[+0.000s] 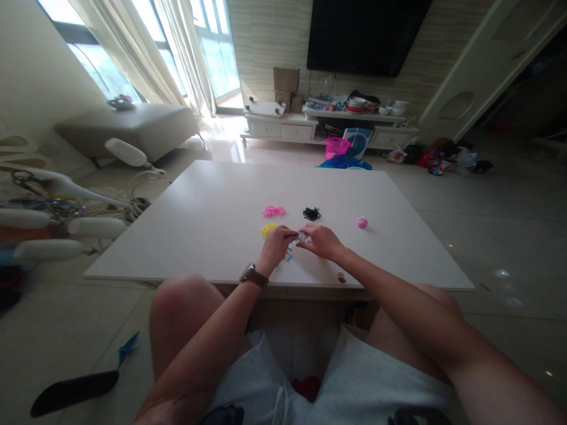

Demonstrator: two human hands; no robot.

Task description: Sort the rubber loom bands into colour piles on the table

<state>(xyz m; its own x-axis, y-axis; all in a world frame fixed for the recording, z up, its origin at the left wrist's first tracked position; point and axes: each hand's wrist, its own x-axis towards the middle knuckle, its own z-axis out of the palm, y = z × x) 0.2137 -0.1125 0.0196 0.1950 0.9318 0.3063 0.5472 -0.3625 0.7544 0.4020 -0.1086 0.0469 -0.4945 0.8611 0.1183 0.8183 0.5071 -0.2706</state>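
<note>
Both hands meet over the near middle of the white table (221,218). Pinched in my left hand (278,242) is a thin dark blue stick (291,236), its far end at the other hand. The closed fingers of my right hand (323,241) hold a small clear, whitish piece (302,236); its kind is too small to tell. A yellow pile of small pieces (267,229) lies just beyond my left hand, partly covered by it. Some light blue pieces (289,255) lie below the hands. Farther off are a pink pile (274,211) and a black pile (312,213) of small loop-like pieces.
On the table's right side sits a pink ball-shaped thing (362,222). A small yellow and blue figure (341,277) lies near the front edge. Past the table are a pink basket (336,147) and a low white cabinet (299,131). White lamp arms (95,228) stand at the left.
</note>
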